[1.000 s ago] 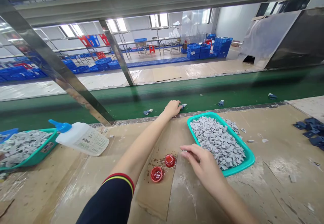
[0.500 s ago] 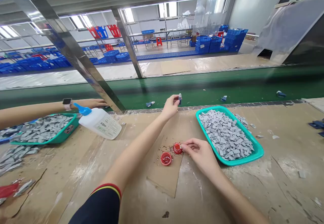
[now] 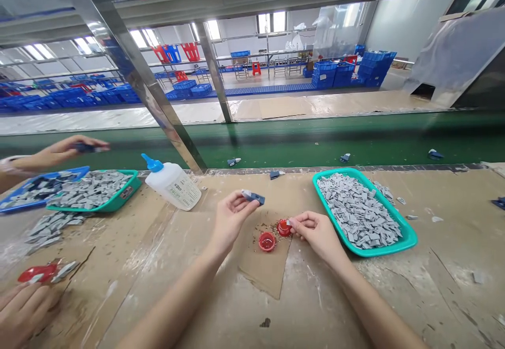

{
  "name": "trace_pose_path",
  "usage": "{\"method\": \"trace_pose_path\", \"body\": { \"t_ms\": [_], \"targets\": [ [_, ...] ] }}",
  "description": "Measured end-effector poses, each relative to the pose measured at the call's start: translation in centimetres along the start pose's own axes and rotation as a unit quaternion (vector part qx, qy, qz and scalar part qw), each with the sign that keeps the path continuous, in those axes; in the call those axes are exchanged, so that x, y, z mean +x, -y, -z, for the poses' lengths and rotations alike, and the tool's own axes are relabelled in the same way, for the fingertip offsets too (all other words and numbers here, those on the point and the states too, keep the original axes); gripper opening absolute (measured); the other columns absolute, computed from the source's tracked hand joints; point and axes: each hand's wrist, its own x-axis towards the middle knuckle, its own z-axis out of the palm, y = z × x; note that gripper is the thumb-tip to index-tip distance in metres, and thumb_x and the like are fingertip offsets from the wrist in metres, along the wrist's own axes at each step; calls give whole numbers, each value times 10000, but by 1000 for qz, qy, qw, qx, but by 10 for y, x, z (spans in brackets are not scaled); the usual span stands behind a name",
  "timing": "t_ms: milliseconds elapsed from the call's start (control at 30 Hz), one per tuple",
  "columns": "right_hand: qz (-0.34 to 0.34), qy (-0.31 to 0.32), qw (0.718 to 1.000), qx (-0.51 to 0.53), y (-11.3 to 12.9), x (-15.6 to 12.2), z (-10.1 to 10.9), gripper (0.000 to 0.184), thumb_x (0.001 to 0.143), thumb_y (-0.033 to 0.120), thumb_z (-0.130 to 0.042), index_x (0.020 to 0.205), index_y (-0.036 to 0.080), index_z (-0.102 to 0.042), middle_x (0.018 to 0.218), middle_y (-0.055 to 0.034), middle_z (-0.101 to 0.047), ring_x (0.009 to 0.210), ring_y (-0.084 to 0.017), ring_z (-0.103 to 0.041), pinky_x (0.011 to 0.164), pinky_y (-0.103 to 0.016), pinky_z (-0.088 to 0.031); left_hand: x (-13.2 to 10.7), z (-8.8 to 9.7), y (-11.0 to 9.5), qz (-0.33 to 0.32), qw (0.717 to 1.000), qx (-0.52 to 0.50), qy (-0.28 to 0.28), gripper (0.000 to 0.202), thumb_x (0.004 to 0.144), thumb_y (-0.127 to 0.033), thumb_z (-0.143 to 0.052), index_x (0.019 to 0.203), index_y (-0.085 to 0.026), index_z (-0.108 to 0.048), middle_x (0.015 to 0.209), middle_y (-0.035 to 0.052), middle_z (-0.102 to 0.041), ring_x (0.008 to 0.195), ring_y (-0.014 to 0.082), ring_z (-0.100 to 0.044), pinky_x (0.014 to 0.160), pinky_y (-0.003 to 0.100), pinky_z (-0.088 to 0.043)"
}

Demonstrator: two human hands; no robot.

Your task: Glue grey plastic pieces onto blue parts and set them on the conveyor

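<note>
My left hand (image 3: 231, 217) pinches a small dark blue and grey plastic part (image 3: 253, 197) above the cardboard. My right hand (image 3: 317, 233) is closed on a small light grey plastic piece (image 3: 289, 222), its fingertips at the rim of a red cap (image 3: 283, 228). I cannot tell whether the piece touches the liquid there. Beside it stands a second red cap (image 3: 267, 241) with shiny liquid inside. Both sit on a cardboard scrap (image 3: 266, 275) strewn with crumbs. Another dark blue and grey part (image 3: 276, 174) lies at the table's far edge.
Right of my right hand, a green basket (image 3: 408, 241) holds many grey pieces. A white squeeze bottle (image 3: 175, 186) with a blue nozzle stands left. Beyond runs a green belt (image 3: 307, 146) carrying several parts. A co-worker's hands (image 3: 67, 149) work at the left, near baskets and a slanting metal post (image 3: 158, 107).
My left hand has drawn back from the belt edge towards me, holding a blue and grey part. A similar part now shows at that edge. The right hand stays by the red cap.
</note>
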Motion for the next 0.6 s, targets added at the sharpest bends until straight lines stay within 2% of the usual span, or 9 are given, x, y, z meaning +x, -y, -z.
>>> {"method": "trace_pose_path", "body": {
  "t_ms": [167,267,433,600],
  "targets": [
    [-2,30,998,57,19,-17,2,341,732,476,-729,752,149,-633,668,-43,-680,564,-104,-509,531,-216,-367,-40,-5,3,35,999,-2,-1,258,638,-225,-806,826,-145,-649,877,65,-738,857,209,-703,826,295,-557],
    [-8,64,994,83,28,-28,-3,330,742,470,-728,752,155,-628,659,-30,-666,568,-98,-495,513,-204,-348,-56,-13,4,56,998,-11,5,243,634,-207,-808,813,-147,-655,866,64,-745,848,205,-705,800,271,-562],
    [-13,95,991,92,30,-35,-9,334,749,473,-721,767,155,-623,654,-33,-657,583,-108,-501,485,-200,-312,-68,-26,1,76,996,-23,27,230,631,-183,-804,818,-151,-675,850,53,-747,813,197,-706,761,256,-567],
    [-12,94,991,91,30,-34,-7,340,752,478,-715,762,155,-612,644,-22,-643,543,-90,-450,480,-202,-300,-69,-29,-3,75,996,-19,35,245,618,-187,-813,824,-150,-685,865,58,-746,845,207,-700,795,270,-560]
  ]
}}
